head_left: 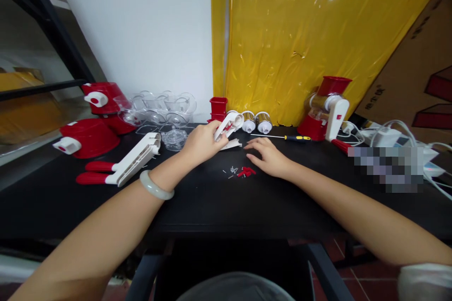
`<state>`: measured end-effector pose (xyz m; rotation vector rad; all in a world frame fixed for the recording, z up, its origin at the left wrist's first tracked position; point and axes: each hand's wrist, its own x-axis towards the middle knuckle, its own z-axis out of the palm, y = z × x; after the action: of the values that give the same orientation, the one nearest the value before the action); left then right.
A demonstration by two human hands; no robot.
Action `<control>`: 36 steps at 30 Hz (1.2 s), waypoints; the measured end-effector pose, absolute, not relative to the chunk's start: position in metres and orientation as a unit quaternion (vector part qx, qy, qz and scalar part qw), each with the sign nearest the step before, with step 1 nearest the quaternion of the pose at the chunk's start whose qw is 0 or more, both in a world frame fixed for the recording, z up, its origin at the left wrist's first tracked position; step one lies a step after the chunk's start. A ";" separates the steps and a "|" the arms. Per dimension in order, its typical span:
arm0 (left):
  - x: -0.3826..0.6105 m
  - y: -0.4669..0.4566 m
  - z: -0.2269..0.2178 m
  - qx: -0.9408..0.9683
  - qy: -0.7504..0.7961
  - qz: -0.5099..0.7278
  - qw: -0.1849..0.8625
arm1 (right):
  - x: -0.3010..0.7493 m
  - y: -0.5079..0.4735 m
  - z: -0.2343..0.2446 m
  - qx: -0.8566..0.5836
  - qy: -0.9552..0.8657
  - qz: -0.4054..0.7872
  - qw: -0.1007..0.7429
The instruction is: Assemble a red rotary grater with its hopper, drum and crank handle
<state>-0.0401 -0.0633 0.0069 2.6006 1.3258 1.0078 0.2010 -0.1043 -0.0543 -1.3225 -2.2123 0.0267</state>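
Note:
My left hand is closed around a white plastic crank handle part, raised a little above the table, with some red showing inside it. Just below it lies another white plastic piece. To the right, my right hand hovers low over the table, fingers apart and holding nothing I can see. Between my hands and nearer to me are a small heap of red plastic pieces and several small metal screws or pins.
On the left are white crank handles with red grips, red grater bases and clear plastic parts. Behind stand drum graters and red hoppers. A screwdriver, an assembled rotary grater and white cables are at right.

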 end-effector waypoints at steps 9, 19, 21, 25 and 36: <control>-0.043 -0.061 0.011 0.839 0.441 0.318 0.011 | 0.183 -0.060 -0.047 -0.481 -0.849 0.013 0.218; -0.042 -0.061 0.003 0.844 0.474 0.250 -0.037 | 0.182 -0.047 -0.066 -0.457 -0.827 0.064 0.320; -0.042 -0.060 0.001 0.845 0.471 0.249 -0.032 | 0.183 -0.051 -0.059 -0.452 -0.810 0.101 0.360; -0.043 -0.059 -0.001 0.841 0.468 0.272 -0.013 | 0.184 -0.057 -0.045 -0.463 -0.724 0.230 0.458; -0.043 -0.060 -0.003 0.837 0.453 0.304 0.035 | 0.180 -0.062 -0.031 -0.380 -0.581 0.346 0.631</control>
<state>-0.0429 -0.0600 -0.0034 2.5733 1.3935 0.9351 0.1797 -0.0617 -0.0309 -0.8710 -1.3301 0.7922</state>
